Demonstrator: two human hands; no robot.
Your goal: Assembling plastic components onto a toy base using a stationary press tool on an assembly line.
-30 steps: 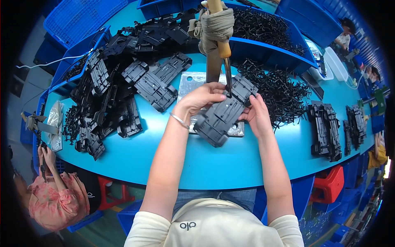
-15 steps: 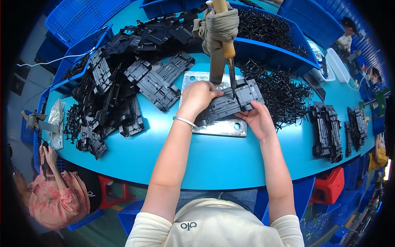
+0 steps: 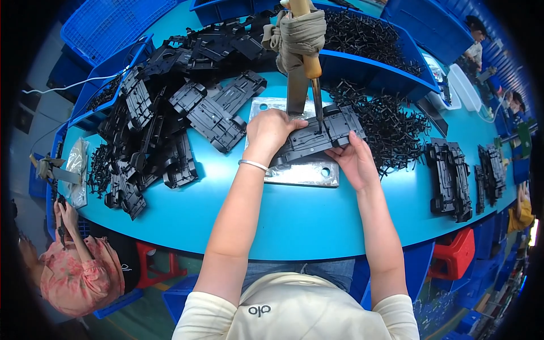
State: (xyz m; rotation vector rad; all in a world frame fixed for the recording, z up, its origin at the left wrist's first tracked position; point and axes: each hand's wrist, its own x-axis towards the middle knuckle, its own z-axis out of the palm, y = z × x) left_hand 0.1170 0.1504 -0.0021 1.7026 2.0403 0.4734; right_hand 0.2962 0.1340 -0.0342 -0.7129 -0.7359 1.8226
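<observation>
Nearest us, the blue-green surface (image 3: 306, 226) carries a shiny metal plate (image 3: 303, 175). Over it, our grip is closed from both sides on a black plastic chassis (image 3: 311, 140): our right hand (image 3: 357, 161) pinches its near right edge, our left hand (image 3: 268, 135) clasps its left part, fingers mostly hidden. A wooden-handled tool (image 3: 311, 67) reaches down to the chassis; beyond, a blue bin (image 3: 377, 76) holds small black parts (image 3: 362, 42).
</observation>
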